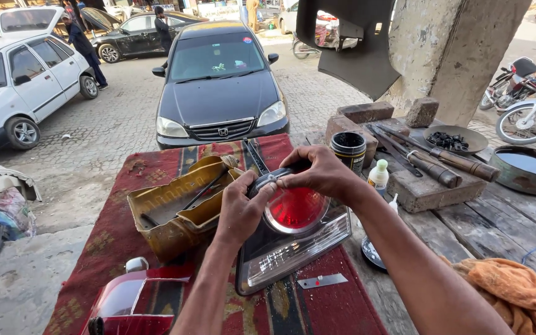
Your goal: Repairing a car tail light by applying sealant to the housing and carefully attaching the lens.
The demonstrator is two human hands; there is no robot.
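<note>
A car tail lamp [296, 239] with a round red lens and a clear ribbed lower part lies tilted on a red patterned rug [317, 307]. My left hand [241, 208] grips the lamp's upper left rim, thumb against the red lens. My right hand [321, 174] curls over the top rim, fingers pinching the dark edge close to the left thumb. A thin metal blade [322, 281] lies on the rug just below the lamp.
A cut yellow oil can [178, 211] holding rods sits left of the lamp. A second red lamp [131, 304] lies at the bottom left. Black tin [348, 150], small white bottle [378, 175], hammers [438, 164], bricks and an orange cloth [516, 291] stand right. A black car [218, 80] is parked ahead.
</note>
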